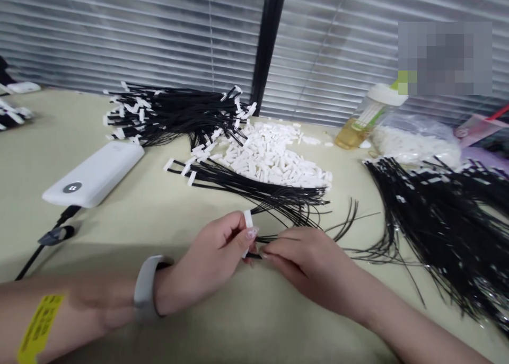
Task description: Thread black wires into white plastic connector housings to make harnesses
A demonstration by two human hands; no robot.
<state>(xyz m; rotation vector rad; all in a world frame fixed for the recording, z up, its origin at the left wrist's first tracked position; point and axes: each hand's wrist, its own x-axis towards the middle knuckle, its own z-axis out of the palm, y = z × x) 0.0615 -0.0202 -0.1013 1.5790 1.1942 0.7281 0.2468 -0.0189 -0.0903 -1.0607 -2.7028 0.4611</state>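
In the middle of the head view, my left hand (217, 252) pinches a small white connector housing (248, 219) between thumb and fingers. My right hand (314, 266) is closed on black wires (267, 239) just right of it, its fingertips close to my left fingers. Whether a wire end sits inside the housing is hidden by my fingers. Just beyond my hands lies a loose bunch of black wires (254, 181), several with white housings on their left ends. A heap of loose white housings (274, 154) lies behind that bunch.
A large bundle of black wires (170, 112) with white ends lies at the back. More black wires (441, 226) spread on the right. A white power bank (95, 174) with a cable is on the left. A bottle of yellowish liquid (353, 131) and a plastic bag (417, 139) stand back right.
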